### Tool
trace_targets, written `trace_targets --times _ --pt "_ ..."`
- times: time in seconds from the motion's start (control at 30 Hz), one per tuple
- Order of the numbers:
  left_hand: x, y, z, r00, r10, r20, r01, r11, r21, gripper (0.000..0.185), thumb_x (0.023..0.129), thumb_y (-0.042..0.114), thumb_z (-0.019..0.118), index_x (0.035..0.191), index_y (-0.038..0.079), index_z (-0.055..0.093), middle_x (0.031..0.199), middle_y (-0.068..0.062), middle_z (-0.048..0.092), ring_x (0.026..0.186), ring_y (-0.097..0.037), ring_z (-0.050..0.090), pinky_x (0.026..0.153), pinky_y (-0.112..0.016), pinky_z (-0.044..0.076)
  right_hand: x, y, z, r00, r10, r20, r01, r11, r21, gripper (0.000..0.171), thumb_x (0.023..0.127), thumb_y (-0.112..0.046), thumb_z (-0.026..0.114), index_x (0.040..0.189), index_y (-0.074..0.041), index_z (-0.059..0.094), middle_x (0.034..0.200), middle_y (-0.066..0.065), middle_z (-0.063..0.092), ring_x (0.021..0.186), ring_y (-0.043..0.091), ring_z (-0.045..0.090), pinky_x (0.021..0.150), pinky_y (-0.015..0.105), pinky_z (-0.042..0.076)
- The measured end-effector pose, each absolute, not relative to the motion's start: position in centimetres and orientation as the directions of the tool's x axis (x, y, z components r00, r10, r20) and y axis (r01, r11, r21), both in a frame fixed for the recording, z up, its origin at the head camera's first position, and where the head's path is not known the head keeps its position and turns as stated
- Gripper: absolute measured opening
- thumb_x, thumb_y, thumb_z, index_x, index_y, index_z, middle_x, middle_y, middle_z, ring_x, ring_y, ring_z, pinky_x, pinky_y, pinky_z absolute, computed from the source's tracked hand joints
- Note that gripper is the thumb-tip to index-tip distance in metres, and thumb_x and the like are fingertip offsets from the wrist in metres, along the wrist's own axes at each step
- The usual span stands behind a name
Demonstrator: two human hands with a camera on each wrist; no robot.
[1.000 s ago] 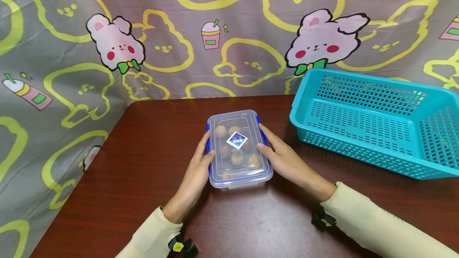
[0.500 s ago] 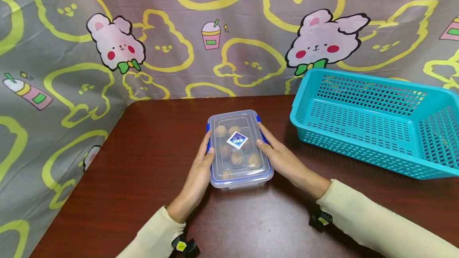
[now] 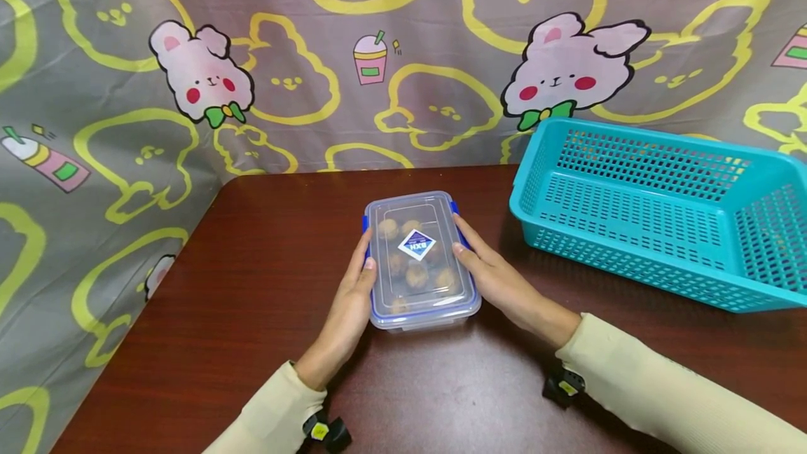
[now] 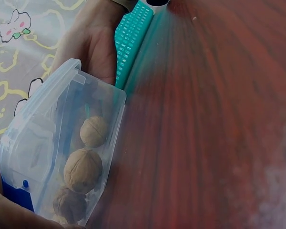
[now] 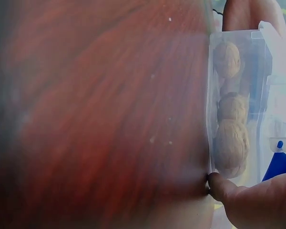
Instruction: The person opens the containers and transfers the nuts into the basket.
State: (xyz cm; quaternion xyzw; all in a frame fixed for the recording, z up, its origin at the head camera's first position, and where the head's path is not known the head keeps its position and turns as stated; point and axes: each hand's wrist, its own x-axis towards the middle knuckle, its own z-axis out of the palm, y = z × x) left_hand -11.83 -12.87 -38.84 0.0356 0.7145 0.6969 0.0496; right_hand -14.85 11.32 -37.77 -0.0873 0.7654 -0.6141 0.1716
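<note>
Dark tabletop lay below; your left hand at nine o'clock and right hand at three gripped the lidded container; even, level pressure probably served best.

Soft glare on tabletop, dim, hazy wrist views

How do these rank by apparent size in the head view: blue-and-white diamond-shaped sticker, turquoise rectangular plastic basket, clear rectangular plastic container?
Largest to smallest:
1. Turquoise plastic basket
2. Clear plastic container
3. Diamond-shaped sticker
</note>
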Motion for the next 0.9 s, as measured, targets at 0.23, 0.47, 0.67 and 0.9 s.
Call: trace_targets --times 0.23,0.47,0.67,0.9 --pt "-11.94 -12.83 -38.77 -0.992 0.125 -0.019 -0.014 0.036 0.999 0.055 0.116 0.021 0.027 0.169 0.030 0.018 0.175 -0.007 0.019 0.156 -0.033 0.028 0.129 -0.053 0.020 -14.98 11.46 -37.93 -0.920 -0.355 -0.166 0.105 0.184 -0.977 0.059 0.114 -0.037 0.036 0.168 -0.044 0.011 0.177 0.001 0.012 0.160 0.038 0.023 0.127 0.062 0.023" --pt "-11.98 -12.81 -38.80 -0.993 0.120 -0.022 -0.017 0.046 0.999 0.055 0.115 0.021 0.027 0.169 0.030 0.018 0.175 -0.007 0.019 0.156 -0.032 0.028 0.129 -0.053 0.019 -15.05 11.60 -37.96 -0.912 -0.370 -0.174 0.123 0.157 -0.980 0.058 0.114 -0.038 0.036 0.167 -0.046 0.012 0.177 0.001 0.011 0.160 0.037 0.023 0.128 0.062 0.022" --pt "-11.96 -12.71 -38.87 -0.994 0.111 -0.014 -0.007 0.059 0.998 0.055 0.115 0.021 0.028 0.169 0.030 0.019 0.175 -0.006 0.021 0.156 -0.032 0.028 0.129 -0.053 0.017 -14.98 11.55 -37.91 -0.914 -0.363 -0.180 0.134 0.147 -0.980 0.058 0.114 -0.037 0.037 0.167 -0.045 0.013 0.177 0.001 0.013 0.161 0.036 0.021 0.129 0.060 0.020" --pt "-11.83 -12.72 -38.81 -0.994 0.105 -0.019 -0.012 0.067 0.998 0.055 0.116 0.022 0.027 0.169 0.030 0.019 0.173 -0.008 0.023 0.152 -0.034 0.035 0.127 -0.053 0.023 -15.00 11.56 -38.04 -0.907 -0.380 -0.182 0.151 0.112 -0.982 0.057 0.115 -0.035 0.034 0.167 -0.047 0.013 0.177 0.000 0.012 0.160 0.037 0.022 0.128 0.061 0.021"
